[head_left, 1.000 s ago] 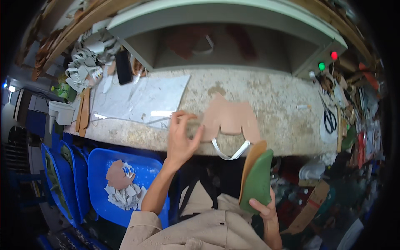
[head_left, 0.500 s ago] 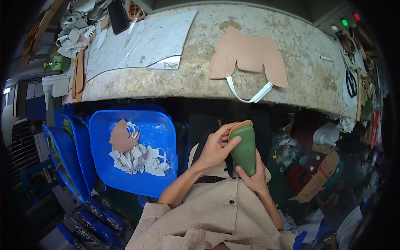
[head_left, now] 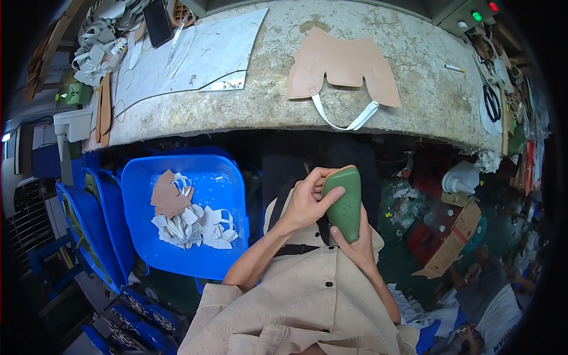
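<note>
A green shoe last [head_left: 343, 204] is held upright over my lap, with a thin tan edge like an insole showing along its top and far side. My left hand [head_left: 309, 200] grips its upper left side, thumb on the green face and fingers behind. My right hand [head_left: 357, 241] wraps around its narrower lower end from the right. Beyond, on the workbench, lies a flat pinkish-tan shoe upper piece [head_left: 346, 62] with a white strap [head_left: 344, 125] looping off its near edge.
A blue plastic tub [head_left: 142, 236] at my left holds tan and white cut pieces [head_left: 183, 228]. The worn workbench [head_left: 260, 112] runs across the front, carrying a white sheet [head_left: 195, 59], a phone [head_left: 157, 23] and black-handled scissors [head_left: 492, 103]. A cardboard box [head_left: 452, 239] sits low at right.
The last has tipped slightly, so less of its tan edge shows and more of its green face. Both hands keep their hold. The whole view has shifted a little.
</note>
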Motion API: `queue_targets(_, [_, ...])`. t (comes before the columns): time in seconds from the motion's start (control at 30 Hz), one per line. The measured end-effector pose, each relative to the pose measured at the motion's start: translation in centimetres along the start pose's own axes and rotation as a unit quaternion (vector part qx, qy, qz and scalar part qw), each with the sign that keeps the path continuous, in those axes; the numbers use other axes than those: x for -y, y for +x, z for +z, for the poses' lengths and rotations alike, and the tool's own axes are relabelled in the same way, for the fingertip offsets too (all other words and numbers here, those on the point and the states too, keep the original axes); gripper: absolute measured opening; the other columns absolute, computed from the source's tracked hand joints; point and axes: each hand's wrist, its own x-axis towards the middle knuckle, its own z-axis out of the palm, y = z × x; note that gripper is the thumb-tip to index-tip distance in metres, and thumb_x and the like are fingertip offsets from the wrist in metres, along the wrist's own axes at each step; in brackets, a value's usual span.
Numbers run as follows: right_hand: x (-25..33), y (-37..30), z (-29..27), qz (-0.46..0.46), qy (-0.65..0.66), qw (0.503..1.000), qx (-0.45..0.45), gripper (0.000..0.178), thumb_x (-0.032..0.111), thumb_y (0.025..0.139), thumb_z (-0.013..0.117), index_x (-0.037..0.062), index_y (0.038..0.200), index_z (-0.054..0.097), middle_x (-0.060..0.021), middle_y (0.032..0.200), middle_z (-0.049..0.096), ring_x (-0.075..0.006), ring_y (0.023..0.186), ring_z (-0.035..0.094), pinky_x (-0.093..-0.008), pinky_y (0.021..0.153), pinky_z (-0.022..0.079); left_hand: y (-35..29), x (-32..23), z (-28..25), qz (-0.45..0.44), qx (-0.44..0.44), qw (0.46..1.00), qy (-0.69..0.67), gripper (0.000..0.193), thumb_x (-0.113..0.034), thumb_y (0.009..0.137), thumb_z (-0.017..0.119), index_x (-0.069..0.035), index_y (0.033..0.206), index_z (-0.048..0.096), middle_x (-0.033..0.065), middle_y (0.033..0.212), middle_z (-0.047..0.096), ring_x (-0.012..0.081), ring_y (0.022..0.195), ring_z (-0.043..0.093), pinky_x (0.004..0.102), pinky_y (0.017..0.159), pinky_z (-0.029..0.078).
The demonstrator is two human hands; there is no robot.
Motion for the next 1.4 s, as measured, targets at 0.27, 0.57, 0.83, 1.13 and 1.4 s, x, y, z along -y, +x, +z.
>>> queue_targets(0.27, [0.7, -0.2, 0.2, 0.032, -0.070, 0.997, -0.006, 0.096, 0.012, 0.078, 0.081, -0.0032, 0.155, 0.027, -0.0242, 0.140, 0.050, -0.0340, 0.126, 0.056, -0.0411, 0.105, 0.046, 1.1, -0.3, -0.1, -0.021, 0.021, 0.999, -0.013, 0.034, -0.013, 0.094, 0.076, 0.001, 0.119, 0.057, 0.0122, 0.108, 0.073, 0.0110, 0.096, 0.068, 0.0279, 0.084, 0.057])
queue_targets(0.57, [18.1, 22.2, 0.4, -0.372, -0.436, 0.815, -0.090, 0.027, 0.035, 0.101, 0.059, 0.0102, 0.104, 0.070, -0.0139, 0.081, 0.069, -0.0297, 0.066, 0.069, -0.0398, 0.055, 0.052, 2.4, 0.8, 0.5, 0.020, 0.066, 0.998, -0.010, 0.034, -0.018, 0.093, 0.077, 0.000, 0.116, 0.059, 0.0115, 0.103, 0.074, 0.0130, 0.098, 0.068, 0.0312, 0.084, 0.057])
queue_targets(0.83, [21.2, 32.1, 2.5, -0.288, -0.613, 0.736, 0.001, 0.048, 0.048, 0.094, 0.066, 0.0036, 0.079, 0.075, -0.0164, 0.072, 0.071, -0.0318, 0.068, 0.071, -0.0391, 0.060, 0.057, 2.8, 0.1, -0.1, -0.013, 0.064, 0.998, -0.024, 0.032, -0.014, 0.093, 0.077, 0.000, 0.115, 0.058, 0.0089, 0.104, 0.073, 0.0099, 0.097, 0.066, 0.0272, 0.083, 0.055])
queue_targets(1.13, [21.1, 11.8, -12.6, -0.194, -0.057, 0.977, 0.073, 0.038, -0.002, 0.084, 0.077, -0.0012, 0.120, 0.063, -0.0113, 0.120, 0.065, -0.0142, 0.105, 0.065, -0.0291, 0.088, 0.054, 2.8, 1.0, -0.9, 0.056, 0.034, 0.998, 0.022, 0.031, -0.013, 0.091, 0.077, -0.001, 0.115, 0.061, 0.0053, 0.109, 0.071, 0.0087, 0.097, 0.065, 0.0263, 0.085, 0.054])
queue_targets(1.4, [4.2, 8.9, -9.0, 0.063, 0.109, 0.991, 0.038, 0.034, -0.002, 0.088, 0.076, -0.0008, 0.120, 0.064, -0.0019, 0.093, 0.070, -0.0063, 0.086, 0.065, -0.0207, 0.080, 0.052, 4.4, 1.7, -1.2, -0.026, 0.112, 0.992, -0.047, 0.035, -0.011, 0.087, 0.077, -0.001, 0.116, 0.061, 0.0079, 0.109, 0.070, 0.0093, 0.098, 0.064, 0.0269, 0.084, 0.051])
